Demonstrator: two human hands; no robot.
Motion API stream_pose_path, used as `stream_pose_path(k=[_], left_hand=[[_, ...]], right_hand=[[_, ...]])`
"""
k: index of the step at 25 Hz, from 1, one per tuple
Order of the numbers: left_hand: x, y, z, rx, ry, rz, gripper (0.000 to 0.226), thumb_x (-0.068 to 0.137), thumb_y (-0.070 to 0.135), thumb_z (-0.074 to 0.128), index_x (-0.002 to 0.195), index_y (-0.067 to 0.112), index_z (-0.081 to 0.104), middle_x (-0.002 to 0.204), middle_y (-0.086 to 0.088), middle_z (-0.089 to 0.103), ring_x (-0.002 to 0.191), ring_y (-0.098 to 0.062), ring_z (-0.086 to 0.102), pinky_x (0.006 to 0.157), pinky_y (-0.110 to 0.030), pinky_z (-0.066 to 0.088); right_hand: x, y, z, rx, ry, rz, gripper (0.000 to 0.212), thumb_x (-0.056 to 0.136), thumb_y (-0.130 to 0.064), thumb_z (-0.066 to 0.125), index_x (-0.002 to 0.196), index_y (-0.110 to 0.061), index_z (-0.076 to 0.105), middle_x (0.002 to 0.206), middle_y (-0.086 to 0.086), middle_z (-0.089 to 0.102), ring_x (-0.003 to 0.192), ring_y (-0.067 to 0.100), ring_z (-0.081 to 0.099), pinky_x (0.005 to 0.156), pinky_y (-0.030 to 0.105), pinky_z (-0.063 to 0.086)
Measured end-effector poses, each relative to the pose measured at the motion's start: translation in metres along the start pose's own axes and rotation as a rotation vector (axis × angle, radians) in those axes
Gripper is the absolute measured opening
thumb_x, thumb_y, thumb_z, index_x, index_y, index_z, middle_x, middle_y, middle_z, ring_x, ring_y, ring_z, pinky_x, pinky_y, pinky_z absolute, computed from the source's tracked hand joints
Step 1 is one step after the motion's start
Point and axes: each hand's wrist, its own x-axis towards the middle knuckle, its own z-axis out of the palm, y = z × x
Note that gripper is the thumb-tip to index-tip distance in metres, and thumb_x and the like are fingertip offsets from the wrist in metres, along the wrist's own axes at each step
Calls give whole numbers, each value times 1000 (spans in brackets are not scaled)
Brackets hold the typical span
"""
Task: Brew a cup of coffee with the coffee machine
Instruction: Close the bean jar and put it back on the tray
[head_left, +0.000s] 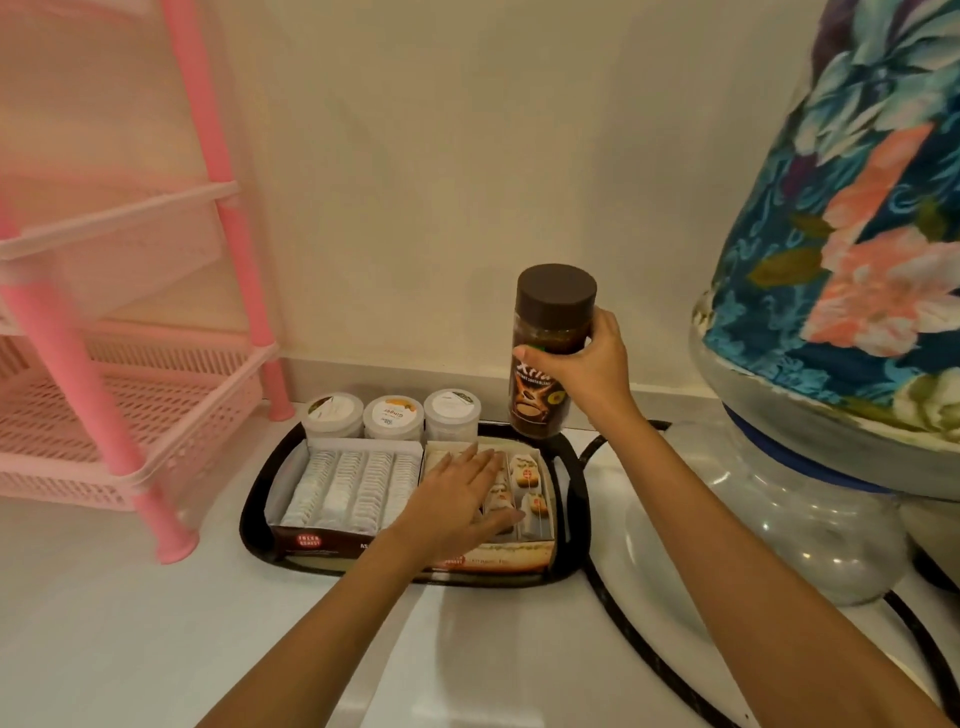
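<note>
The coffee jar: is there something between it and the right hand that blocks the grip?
No. The right hand is already closed around the coffee jar, below its brown lid. The left hand lies apart, flat on a tea bag box in the black tray.

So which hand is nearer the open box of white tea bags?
Left. The left hand rests on the neighbouring box, just right of the white tea bag box; the right hand holds the coffee jar farther back.
</note>
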Motion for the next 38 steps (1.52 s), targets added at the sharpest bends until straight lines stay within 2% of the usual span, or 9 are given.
stream_pose_path(k=[3, 7, 15, 20, 27, 30, 35, 38], left_hand=[[7, -8, 9, 24, -61, 15, 80, 90, 69, 21, 152, 23, 0, 160, 4, -1, 146, -14, -9, 113, -35, -10], [8, -20, 26, 72, -65, 66, 81, 90, 71, 16, 152, 21, 5, 160, 1, 3, 146, -15, -6, 116, -37, -7], [8, -26, 37, 74, -53, 100, 85, 85, 75, 7, 152, 22, 6, 160, 2, 2, 146, -15, -8, 117, -36, -8], [8, -27, 39, 41, -58, 110, 84, 87, 74, 10, 152, 21, 6, 160, 2, 2, 146, -14, -9, 119, -37, -4], [8, -28, 39, 40, -69, 124, 84, 86, 74, 9, 152, 22, 7, 160, 3, 3, 146, -13, -8, 117, -34, -6], [8, -27, 39, 31, -72, 114, 86, 85, 75, 8, 152, 22, 7, 160, 4, 4, 146, -12, -6, 116, -32, -7], [6, -24, 34, 29, -2, 114, 85, 86, 74, 11, 152, 20, 11, 160, 2, 10, 146, -11, 0, 116, -32, -5], [0, -15, 29, 30, 81, 83, 76, 91, 67, 15, 151, 19, 17, 158, 1, 15, 146, -12, 6, 118, -33, -1]], right_hand=[[19, 21, 26, -33, -3, 18, 75, 58, -29, 87, 121, -16, 49, 123, 5, 54, 106, 14, 51, 89, 31, 47], [33, 55, 53, -56, -13, 62, 76, 56, -26, 87, 121, -15, 49, 122, 6, 55, 109, 17, 52, 88, 29, 44], [33, 96, 69, -76, -154, 174, 81, 61, -20, 85, 129, -14, 43, 125, 5, 57, 109, 16, 53, 85, 29, 45], [29, 107, 72, -62, -166, 214, 79, 62, -19, 85, 129, -14, 43, 125, 4, 57, 112, 19, 54, 87, 29, 46], [23, 108, 69, -39, -196, 220, 80, 65, -17, 83, 132, -15, 40, 128, 5, 55, 113, 18, 52, 88, 29, 45], [21, 106, 66, -67, -242, 224, 84, 66, -19, 83, 135, -16, 36, 133, 6, 52, 120, 23, 50, 94, 35, 46], [4, 91, 52, -153, -297, 111, 92, 68, -20, 83, 141, -15, 26, 143, 7, 42, 130, 23, 40, 94, 23, 33], [-23, 85, 42, -271, -238, 64, 95, 75, -27, 77, 147, -13, 16, 152, 9, 27, 138, 23, 27, 105, 28, 26]])
